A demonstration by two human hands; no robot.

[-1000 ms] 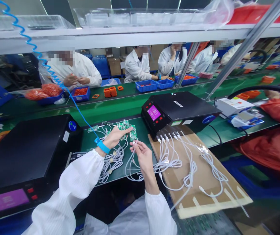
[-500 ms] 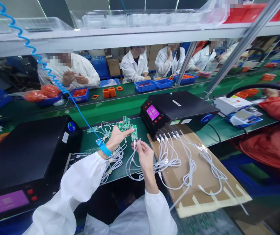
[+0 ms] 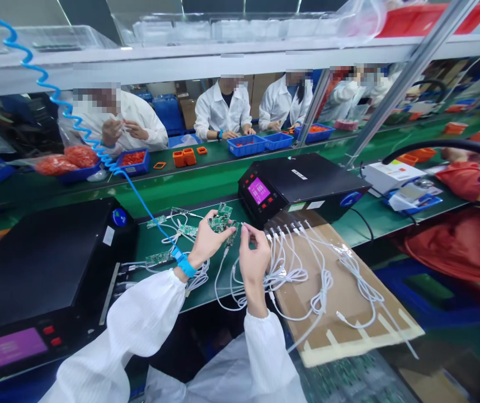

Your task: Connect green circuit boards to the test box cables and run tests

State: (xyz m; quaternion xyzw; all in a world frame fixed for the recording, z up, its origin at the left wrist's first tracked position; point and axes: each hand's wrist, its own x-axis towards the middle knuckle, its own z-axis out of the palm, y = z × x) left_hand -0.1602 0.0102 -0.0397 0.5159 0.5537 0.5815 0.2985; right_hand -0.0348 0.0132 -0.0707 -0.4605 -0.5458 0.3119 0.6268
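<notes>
1. Head view: the largest thing I have is the green bench (image 3: 145, 240), running across the middle of the frame.
2. Two black units stand on it. The left-side unit (image 3: 47, 252) fills the left of the frame; the right-of-centre unit (image 3: 307, 173) faces me with its purple screen (image 3: 259, 190) lit.
3. A cardboard sheet (image 3: 349, 299) at lower right carries looped white cables (image 3: 324, 296). Several are plugged into the right-of-centre unit, so I judge that end of the wiring mostly done.
4. My person's left hand (image 3: 206, 239), centre frame, is clamped on a small cluster of circuit boards (image 3: 219, 225) above the bench. The right hand (image 3: 253, 260) is just beside it, thumb and index pinched on what looks like a slim white tip (image 3: 243, 225); I cannot tell whether that tip touches a board.
5. More boards, the loose ones (image 3: 160, 257), lie left of the hands, some apparently cabled.
6. Smallest: a white plug (image 3: 225, 252) seems seated in one held board, so that connection looks made. A free plug (image 3: 340, 318) on the cardboard has no board on it. Overall I judge the work part-way; whether any board is finished, I cannot tell.
</notes>
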